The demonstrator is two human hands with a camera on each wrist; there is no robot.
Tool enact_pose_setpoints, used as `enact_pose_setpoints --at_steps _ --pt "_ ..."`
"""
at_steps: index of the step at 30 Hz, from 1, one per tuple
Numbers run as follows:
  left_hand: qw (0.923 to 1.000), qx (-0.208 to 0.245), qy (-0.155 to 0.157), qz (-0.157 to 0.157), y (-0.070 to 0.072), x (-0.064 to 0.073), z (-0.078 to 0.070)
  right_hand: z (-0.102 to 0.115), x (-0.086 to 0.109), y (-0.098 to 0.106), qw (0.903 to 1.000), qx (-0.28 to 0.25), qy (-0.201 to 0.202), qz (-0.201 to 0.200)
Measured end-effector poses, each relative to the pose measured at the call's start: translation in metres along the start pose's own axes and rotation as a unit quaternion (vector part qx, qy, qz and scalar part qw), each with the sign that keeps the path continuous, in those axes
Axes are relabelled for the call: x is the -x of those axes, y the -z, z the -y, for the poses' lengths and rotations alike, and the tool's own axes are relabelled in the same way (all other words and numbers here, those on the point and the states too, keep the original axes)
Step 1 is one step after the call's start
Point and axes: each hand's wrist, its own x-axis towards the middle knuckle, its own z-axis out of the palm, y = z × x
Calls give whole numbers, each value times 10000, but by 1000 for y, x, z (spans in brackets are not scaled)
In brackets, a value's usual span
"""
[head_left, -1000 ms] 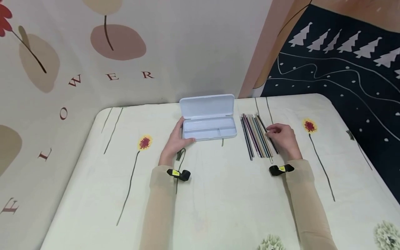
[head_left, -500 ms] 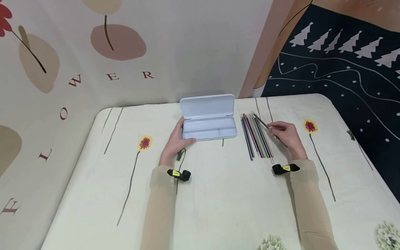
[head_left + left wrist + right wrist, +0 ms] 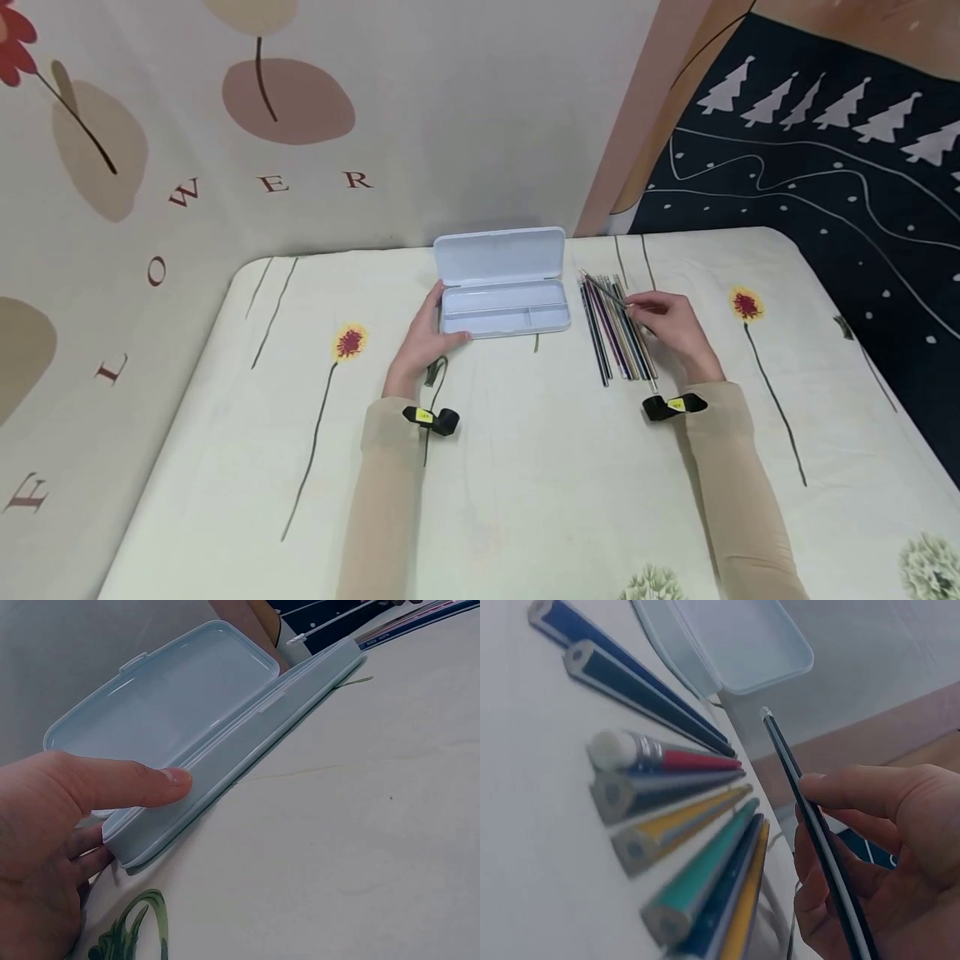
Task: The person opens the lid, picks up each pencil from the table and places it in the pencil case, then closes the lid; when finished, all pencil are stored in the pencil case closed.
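A pale blue pencil case (image 3: 506,308) stands with its lid (image 3: 498,257) raised and its inner compartments bare. My left hand (image 3: 423,340) grips its left end; the left wrist view shows the thumb (image 3: 142,784) along the front wall and fingers around the end. My right hand (image 3: 671,325) pinches a dark pencil (image 3: 810,817) between thumb and fingers. The pencil is raised and slants over a row of pencils (image 3: 611,333) to the right of the case. In the right wrist view the row includes blue, teal, yellow and a red pencil with a white eraser (image 3: 615,750).
The table has a white cloth (image 3: 525,467) printed with flowers. Behind the case rises a pale wall covering (image 3: 510,125) with printed shapes and letters. At the right hangs a dark fabric (image 3: 810,183) with white trees.
My right hand has picked up the dark pencil from the row's right side, lifted it, then carried it left over the other pencils. The left hand and case stay put.
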Motion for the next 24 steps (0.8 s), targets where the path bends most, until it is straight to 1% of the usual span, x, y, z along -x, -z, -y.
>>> enact_pose_setpoints --at_steps 5,8,11,16,20,24 --pt "9999 -109 63 -74 -2 -10 22 3 -2 -5 9992 -28 296 249" --pt "9998 -150 70 -105 -3 -13 29 5 -5 -10 9987 132 388 318" --pt "9999 -116 40 -120 -3 -13 31 8 -8 -16 9977 300 492 364" --pt "9998 -121 -26 -130 -3 -12 30 13 -14 -29 9962 331 701 409" --pt "9998 -148 -24 -111 -2 -12 30 18 -18 -40 9956 312 746 474" --pt "9998 -148 -55 -105 -2 -13 29 23 -22 -49 9951 158 788 569"
